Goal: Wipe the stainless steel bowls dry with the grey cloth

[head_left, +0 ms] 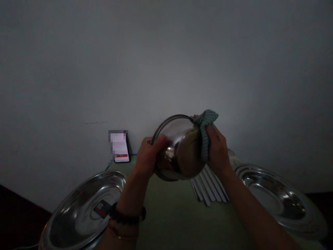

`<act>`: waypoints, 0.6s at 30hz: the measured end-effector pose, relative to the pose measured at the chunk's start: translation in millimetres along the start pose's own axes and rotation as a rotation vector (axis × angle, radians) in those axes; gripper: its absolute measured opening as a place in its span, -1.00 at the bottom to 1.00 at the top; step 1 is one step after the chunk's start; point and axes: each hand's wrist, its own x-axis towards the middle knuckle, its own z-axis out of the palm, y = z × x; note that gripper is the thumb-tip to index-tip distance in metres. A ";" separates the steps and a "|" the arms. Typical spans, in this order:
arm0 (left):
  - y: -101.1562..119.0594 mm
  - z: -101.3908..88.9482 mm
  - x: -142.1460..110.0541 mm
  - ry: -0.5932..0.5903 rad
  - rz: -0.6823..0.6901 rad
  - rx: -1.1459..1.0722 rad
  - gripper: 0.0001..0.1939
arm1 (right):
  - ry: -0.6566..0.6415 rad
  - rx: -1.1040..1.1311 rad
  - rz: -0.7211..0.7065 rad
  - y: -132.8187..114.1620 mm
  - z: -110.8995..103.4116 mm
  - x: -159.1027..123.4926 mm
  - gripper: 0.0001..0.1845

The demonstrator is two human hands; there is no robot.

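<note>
A shiny metal pot [171, 152] with a wide rim is held up, tilted, over the table. My left hand [149, 156] is closed on its left side, thumb on the outer wall and fingers out of sight behind the rim. In my right hand [217, 147] a grey-green ribbed cloth [206, 121] is bunched and pressed against the pot's right side. Part of the cloth hangs down between my fingers and the metal. The pot's inside faces away from me and is hidden.
Several flat metal utensil handles [209, 187] lie fanned out under my right wrist. A large metal basin [85, 205] at left holds a small dark-and-red item [102, 208]; another basin [273, 198] stands at right. A lit phone [121, 147] leans on the wall behind the green table [171, 222].
</note>
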 end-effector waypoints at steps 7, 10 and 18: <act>-0.6 23.2 15.9 0.336 -0.076 -0.623 -0.68 | -0.020 -0.179 -0.161 14.9 3.3 -6.4 -0.56; 1.2 33.3 14.9 0.516 -0.101 -0.661 -0.77 | -0.069 -0.363 -0.372 14.6 8.4 -13.0 -0.52; 6.9 51.3 -10.2 0.398 -0.049 0.109 -0.57 | -0.120 -0.687 -0.602 -14.0 28.7 -31.6 -0.48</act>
